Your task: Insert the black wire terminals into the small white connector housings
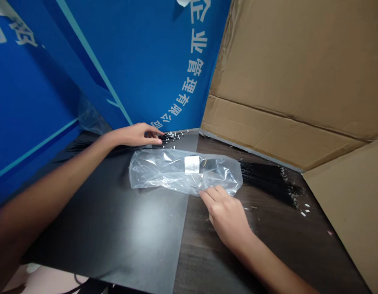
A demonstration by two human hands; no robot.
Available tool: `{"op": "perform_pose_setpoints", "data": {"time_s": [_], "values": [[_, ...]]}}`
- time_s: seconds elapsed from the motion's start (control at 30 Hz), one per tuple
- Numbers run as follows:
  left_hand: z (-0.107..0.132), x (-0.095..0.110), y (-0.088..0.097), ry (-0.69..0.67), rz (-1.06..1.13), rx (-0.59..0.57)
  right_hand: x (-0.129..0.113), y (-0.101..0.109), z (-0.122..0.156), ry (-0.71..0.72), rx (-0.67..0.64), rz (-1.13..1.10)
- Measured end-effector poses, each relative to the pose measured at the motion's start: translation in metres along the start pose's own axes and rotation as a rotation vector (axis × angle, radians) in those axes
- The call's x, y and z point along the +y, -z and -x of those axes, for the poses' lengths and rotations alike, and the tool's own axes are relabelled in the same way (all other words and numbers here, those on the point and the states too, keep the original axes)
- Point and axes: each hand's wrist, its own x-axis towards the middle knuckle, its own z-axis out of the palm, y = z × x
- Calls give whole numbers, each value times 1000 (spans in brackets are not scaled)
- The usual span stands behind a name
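Right hand (227, 214) is pinching the clear bag (164, 173) by its near edge, long side running left-right. Left hand (136, 134) is sitting at the far black wires (165, 137), can't tell if it's gripping

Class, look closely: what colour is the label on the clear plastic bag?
The label is white; it shows best in the head view.

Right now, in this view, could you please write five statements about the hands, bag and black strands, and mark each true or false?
1. The right hand touches the bag. True.
2. The bag is opaque. False: it is see-through.
3. A white label shows on the bag. True.
4. The left hand holds the label. False: it is at the left strands.
5. The right strands are white all over. False: they are mostly black.
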Motion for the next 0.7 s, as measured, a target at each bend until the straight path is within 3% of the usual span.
{"op": "perform_pose_setpoints", "data": {"time_s": [0.13,0.27,0.4,0.7], "values": [[4,-5,5,55,-21,-161,0,1,1,2,5,-27],[-3,-8,0,52,-59,-192,0,2,2,-7,-2,-39],[-10,-10,-6,33,-137,-146,1,1,5,-16,-17,-42],[-18,-26,-8,-11,-272,77,3,-2,9,-42,-69,-52]]}}
